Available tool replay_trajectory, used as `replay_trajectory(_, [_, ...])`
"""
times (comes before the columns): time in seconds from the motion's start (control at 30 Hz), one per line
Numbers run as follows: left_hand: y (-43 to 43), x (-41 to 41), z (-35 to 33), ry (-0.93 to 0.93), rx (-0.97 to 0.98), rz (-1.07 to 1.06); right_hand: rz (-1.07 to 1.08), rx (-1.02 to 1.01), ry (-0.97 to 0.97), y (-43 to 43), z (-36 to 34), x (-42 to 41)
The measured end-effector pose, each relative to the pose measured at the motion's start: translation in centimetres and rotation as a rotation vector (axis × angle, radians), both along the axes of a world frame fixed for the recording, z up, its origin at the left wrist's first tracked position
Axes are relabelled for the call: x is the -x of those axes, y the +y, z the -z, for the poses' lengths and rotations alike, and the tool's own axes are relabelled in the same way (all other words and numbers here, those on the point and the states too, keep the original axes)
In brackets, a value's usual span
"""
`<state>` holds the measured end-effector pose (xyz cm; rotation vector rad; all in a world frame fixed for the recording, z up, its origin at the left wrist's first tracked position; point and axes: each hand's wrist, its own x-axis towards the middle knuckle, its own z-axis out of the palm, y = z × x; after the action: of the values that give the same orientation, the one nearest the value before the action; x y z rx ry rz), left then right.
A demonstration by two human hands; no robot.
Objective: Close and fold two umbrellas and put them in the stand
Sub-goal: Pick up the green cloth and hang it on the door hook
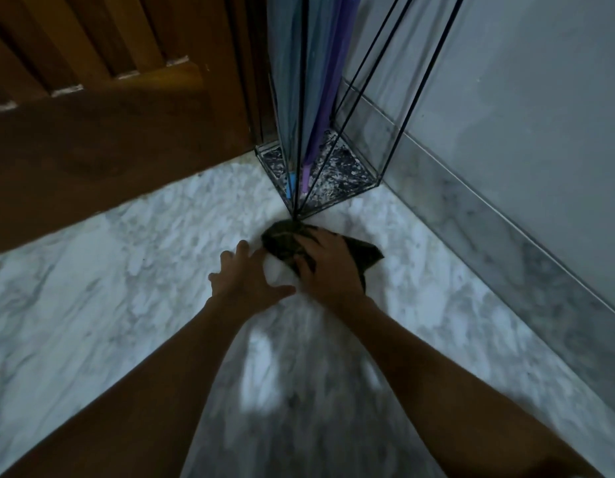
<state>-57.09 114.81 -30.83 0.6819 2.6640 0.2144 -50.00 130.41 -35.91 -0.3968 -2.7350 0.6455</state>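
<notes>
Two folded umbrellas, one grey-blue [285, 81] and one purple [328, 98], stood inside the wire stand [337, 199], tips on its base. Touching the stand's near corner, a dark cloth [278, 239] lay on the marble floor [126, 270] under the right hand [328, 270], fingers spread, pressing. Just left of the cloth, the left hand [245, 281] was splayed, fingers released.

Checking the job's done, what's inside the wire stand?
A blue-grey umbrella and a purple umbrella, both closed, tips on the speckled base of the stand. Their handles are cut off above the frame.
</notes>
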Motion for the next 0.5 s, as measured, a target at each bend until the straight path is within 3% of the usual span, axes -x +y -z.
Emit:
replay_trajectory(0.13, [0.0, 0.0, 0.1, -0.009, 0.002, 0.012, -0.084, -0.091, -0.035, 1.9, -0.6, -0.7])
replay_trajectory(0.23, [-0.1, -0.1, 0.0, -0.022, 0.036, 0.023, 0.075, -0.145, -0.140, 5.9, -1.6, -1.7])
replay_trajectory(0.33, [-0.1, -0.2, -0.2, -0.027, 0.047, 0.036, 0.178, -0.046, -0.147, 7.7, -2.0, -2.7])
replay_trajectory(0.43, [-0.1, -0.1, -0.1, -0.030, 0.047, 0.037, 0.240, -0.022, -0.087, 5.0, -1.6, -2.1])
replay_trajectory(0.5, [-0.1, -0.1, -0.1, -0.033, 0.028, 0.035, 0.129, -0.013, -0.035, 1.6, -1.1, -1.4])
